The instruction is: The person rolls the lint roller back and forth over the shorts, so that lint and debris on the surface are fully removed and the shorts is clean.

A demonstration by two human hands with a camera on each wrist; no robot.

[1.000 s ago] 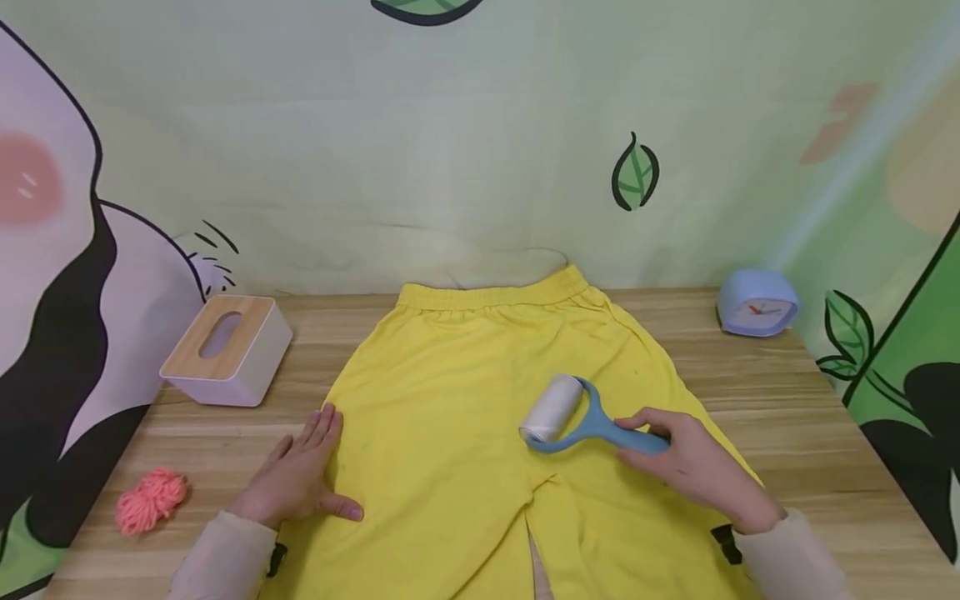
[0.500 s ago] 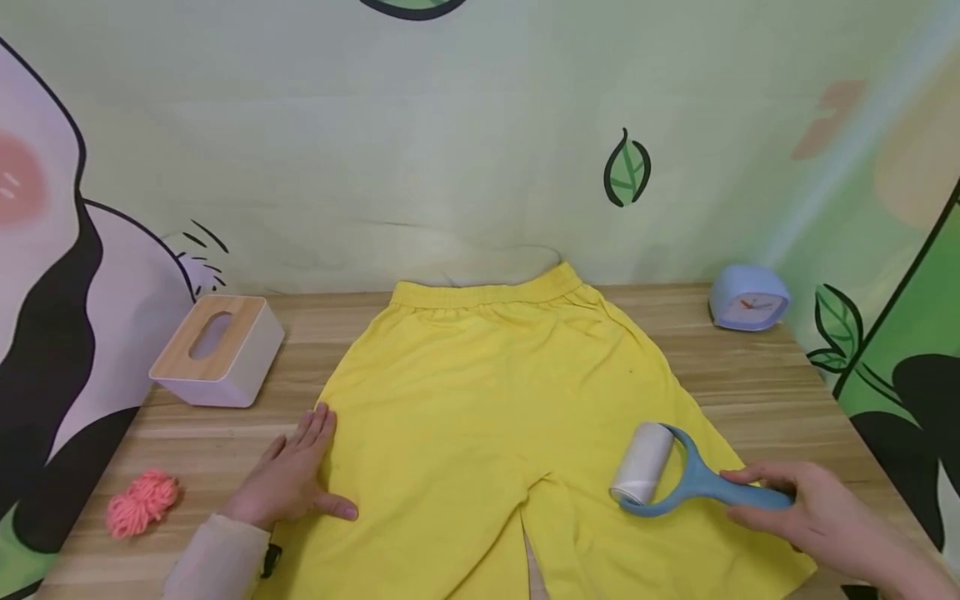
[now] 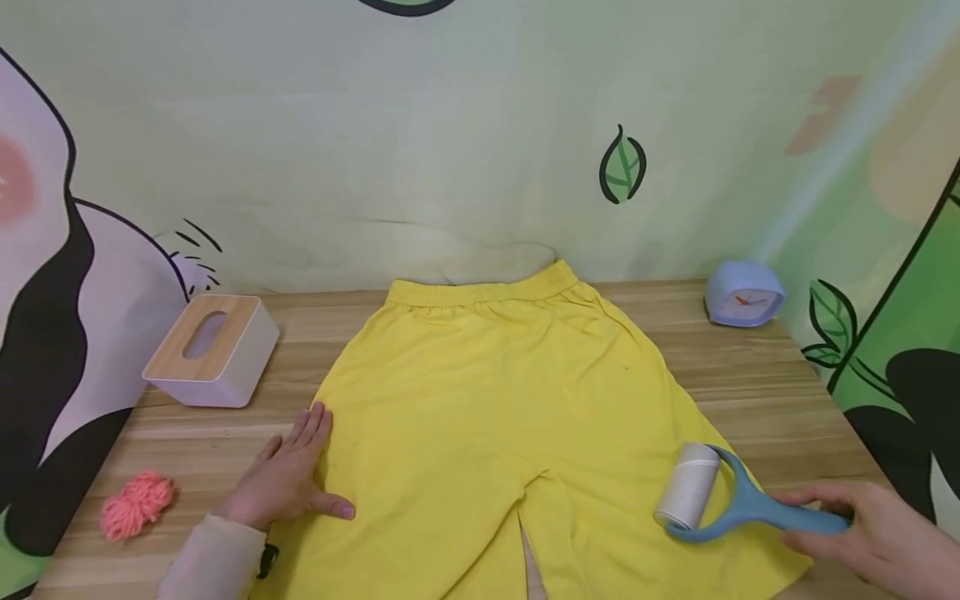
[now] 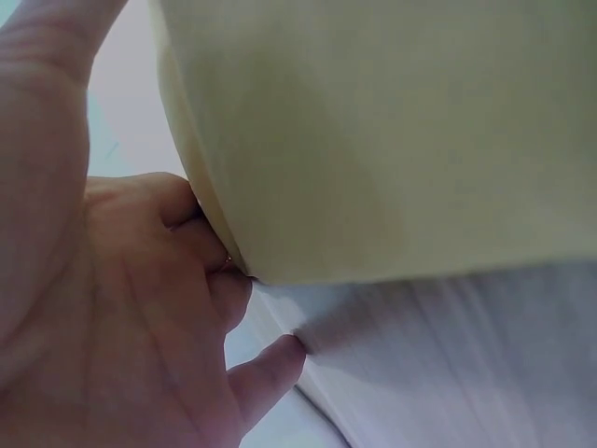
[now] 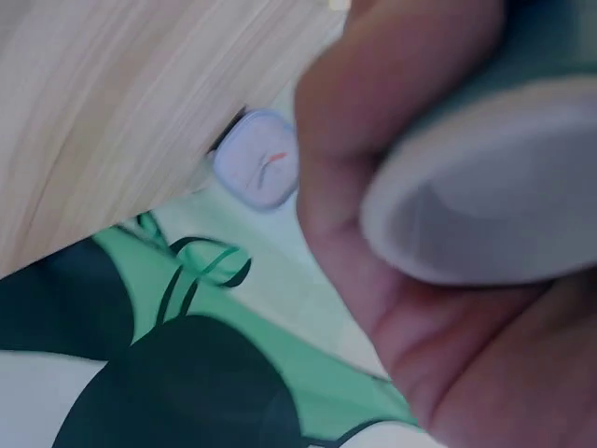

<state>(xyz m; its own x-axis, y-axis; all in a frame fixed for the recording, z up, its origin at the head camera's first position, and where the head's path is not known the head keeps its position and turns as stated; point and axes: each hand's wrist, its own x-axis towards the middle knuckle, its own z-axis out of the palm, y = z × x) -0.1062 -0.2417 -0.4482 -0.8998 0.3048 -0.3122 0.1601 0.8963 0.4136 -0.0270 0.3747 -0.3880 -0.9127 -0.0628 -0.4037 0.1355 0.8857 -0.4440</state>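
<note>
Yellow shorts (image 3: 442, 392) with a gathered elastic waistband lie spread on the wooden table, waistband toward the wall. My left hand (image 3: 283, 482) rests on their left edge, fingers extended and thumb apart. In the left wrist view, that hand (image 4: 140, 308) is beside the hanging edge of the pale-looking cloth (image 4: 373, 140). My right hand (image 3: 873, 533) grips the blue handle of a lint roller (image 3: 750, 504). Its white roll lies over the right leg of the shorts, near the outer edge. The right wrist view shows my curled fingers (image 5: 373, 121) around the handle, whose hollow end faces the camera.
A white tissue box (image 3: 243, 354) with a wooden lid stands at the left. Nearer the front lies a bundle of coral yarn (image 3: 137, 504). At the back right is a small lavender clock (image 3: 744, 294). A printed wall cloth (image 3: 450, 150) borders the table.
My right hand has drawn the lint roller from the middle of the shorts down and right to the right leg's outer edge. The left hand stays in place; the head view shifts slightly.
</note>
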